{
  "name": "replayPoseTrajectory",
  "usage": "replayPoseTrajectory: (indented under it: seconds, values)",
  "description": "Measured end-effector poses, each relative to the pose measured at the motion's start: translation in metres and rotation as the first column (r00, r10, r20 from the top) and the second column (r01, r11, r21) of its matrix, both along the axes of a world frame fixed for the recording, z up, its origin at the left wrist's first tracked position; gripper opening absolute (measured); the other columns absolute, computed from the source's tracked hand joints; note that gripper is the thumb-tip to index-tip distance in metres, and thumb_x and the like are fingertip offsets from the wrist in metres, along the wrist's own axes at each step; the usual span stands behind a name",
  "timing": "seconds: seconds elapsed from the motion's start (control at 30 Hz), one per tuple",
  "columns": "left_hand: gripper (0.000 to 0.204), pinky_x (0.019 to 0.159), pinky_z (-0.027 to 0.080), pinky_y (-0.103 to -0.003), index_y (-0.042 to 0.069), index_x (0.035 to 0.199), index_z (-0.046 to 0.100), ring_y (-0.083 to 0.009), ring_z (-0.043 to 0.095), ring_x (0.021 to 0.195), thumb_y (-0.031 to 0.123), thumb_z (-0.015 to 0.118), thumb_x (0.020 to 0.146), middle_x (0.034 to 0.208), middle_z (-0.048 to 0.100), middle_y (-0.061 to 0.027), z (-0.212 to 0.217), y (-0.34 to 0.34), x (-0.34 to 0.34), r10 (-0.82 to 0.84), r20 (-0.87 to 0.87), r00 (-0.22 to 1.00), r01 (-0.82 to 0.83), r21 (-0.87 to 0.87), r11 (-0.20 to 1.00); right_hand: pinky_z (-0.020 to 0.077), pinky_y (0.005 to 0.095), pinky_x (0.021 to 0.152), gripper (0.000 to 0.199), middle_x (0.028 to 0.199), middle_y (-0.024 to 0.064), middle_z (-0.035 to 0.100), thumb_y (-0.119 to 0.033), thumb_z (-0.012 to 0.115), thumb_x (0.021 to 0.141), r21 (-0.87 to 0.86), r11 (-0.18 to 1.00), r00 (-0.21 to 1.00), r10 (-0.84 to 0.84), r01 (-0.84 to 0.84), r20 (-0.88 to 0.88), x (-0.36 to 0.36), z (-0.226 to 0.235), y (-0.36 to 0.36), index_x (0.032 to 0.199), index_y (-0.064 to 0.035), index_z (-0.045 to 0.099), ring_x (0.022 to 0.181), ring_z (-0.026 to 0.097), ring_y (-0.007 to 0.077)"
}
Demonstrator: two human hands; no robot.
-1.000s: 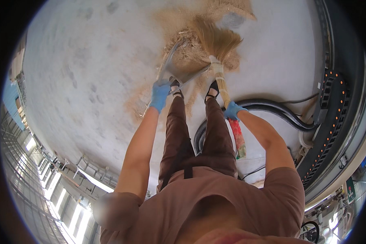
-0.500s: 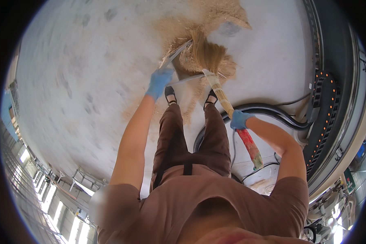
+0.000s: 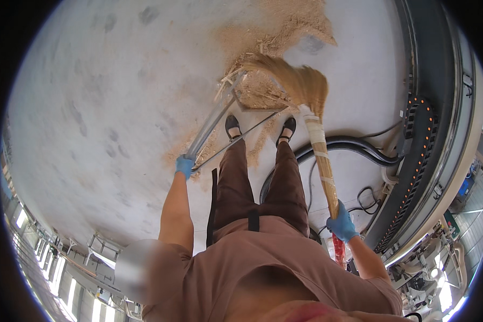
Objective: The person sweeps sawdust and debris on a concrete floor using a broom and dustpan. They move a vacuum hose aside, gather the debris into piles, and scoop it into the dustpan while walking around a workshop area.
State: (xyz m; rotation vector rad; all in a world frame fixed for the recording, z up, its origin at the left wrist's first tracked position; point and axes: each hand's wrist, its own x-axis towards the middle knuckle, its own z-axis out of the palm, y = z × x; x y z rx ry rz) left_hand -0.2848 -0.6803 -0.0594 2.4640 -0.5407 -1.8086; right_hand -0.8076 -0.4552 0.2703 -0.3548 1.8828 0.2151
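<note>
My left hand (image 3: 184, 165), in a blue glove, is closed around the narrow end of a dustpan's long metal handle (image 3: 212, 127). Two bars run from that grip out to the pan, which lies just beyond my shoes with a load of sawdust (image 3: 260, 92) in it. In my right hand (image 3: 342, 222), also gloved in blue, is the taped handle of a broom (image 3: 317, 140), its end wrapped in red. The broom's straw bristles (image 3: 306, 86) fan out over the pan's right side, bent leftward and a little blurred.
More sawdust (image 3: 298, 24) is spread on the pale floor beyond the pan, with thinner traces near my feet. Thick black hoses (image 3: 354, 143) curve across the floor at right. Past them runs a long machine rail with a cable chain (image 3: 413, 166).
My left hand has drawn back toward me and to the left with the dustpan's handle. My right hand has moved back and right, and the broom's bristles have shifted right, uncovering the sawdust.
</note>
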Motion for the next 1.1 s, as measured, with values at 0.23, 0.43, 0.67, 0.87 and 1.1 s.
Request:
replayPoseTrajectory:
  seconds: [0.23, 0.43, 0.67, 0.87, 1.1]
  values:
    - [0.019, 0.052, 0.056, -0.037, 0.001, 0.097, 0.067, -0.0228, 0.065, 0.058, -0.003, 0.049, 0.091, 0.083, 0.066, -0.0100, 0.031, -0.021, -0.024, -0.190, -0.217, 0.958, 0.201, 0.032, 0.979, 0.0496, 0.0327, 0.047, 0.071, 0.077, 0.0125, 0.059, 0.000, 0.060, 0.072, -0.095, 0.881, 0.884, -0.452, 0.463, 0.120, 0.018, -0.023, -0.011, 0.140, 0.0004, 0.037, 0.055, 0.060, 0.0201]
    - [0.026, 0.058, 0.059, -0.038, 0.002, 0.096, 0.065, -0.0246, 0.069, 0.068, -0.011, 0.050, 0.080, 0.090, 0.067, -0.0120, 0.064, 0.003, -0.049, -0.095, -0.355, 0.930, 0.127, 0.067, 0.990, 0.0494, 0.0312, 0.046, 0.072, 0.077, 0.0097, 0.058, 0.004, 0.060, 0.071, -0.124, 0.844, 0.848, -0.495, 0.521, 0.190, 0.015, -0.034, -0.015, 0.140, 0.0004, 0.039, 0.053, 0.058, 0.0184]
    - [0.028, 0.061, 0.057, -0.032, 0.002, 0.104, 0.065, -0.0190, 0.065, 0.068, 0.007, 0.067, 0.077, 0.084, 0.065, -0.0079, 0.120, -0.014, -0.131, 0.092, -0.533, 0.841, -0.074, 0.056, 0.996, 0.0497, 0.0315, 0.047, 0.071, 0.081, 0.0098, 0.058, 0.006, 0.060, 0.071, -0.209, 0.854, 0.878, -0.445, 0.476, 0.178, -0.021, -0.033, -0.048, 0.140, -0.0005, 0.041, 0.054, 0.059, 0.0188]
    - [0.031, 0.060, 0.055, -0.033, -0.001, 0.108, 0.063, -0.0189, 0.062, 0.064, 0.007, 0.064, 0.079, 0.077, 0.061, -0.0086, 0.143, -0.056, -0.223, -0.127, -0.476, 0.870, 0.119, -0.047, 0.992, 0.0471, 0.0339, 0.044, 0.087, 0.073, 0.0115, 0.058, 0.009, 0.058, 0.069, -0.432, 0.805, 0.910, -0.399, 0.406, 0.111, -0.148, -0.098, -0.128, 0.150, -0.0018, 0.028, 0.050, 0.057, 0.0199]
    - [0.022, 0.054, 0.053, -0.033, 0.002, 0.099, 0.066, -0.0207, 0.063, 0.062, 0.009, 0.064, 0.078, 0.071, 0.061, -0.0108, 0.068, -0.085, -0.304, 0.015, -0.053, 0.998, -0.015, 0.009, 1.000, 0.0483, 0.0365, 0.044, 0.094, 0.070, 0.0098, 0.059, 0.009, 0.056, 0.078, -0.526, 0.754, 0.919, -0.326, 0.393, 0.221, -0.385, -0.259, -0.340, 0.157, -0.0097, 0.008, 0.049, 0.056, 0.0194]
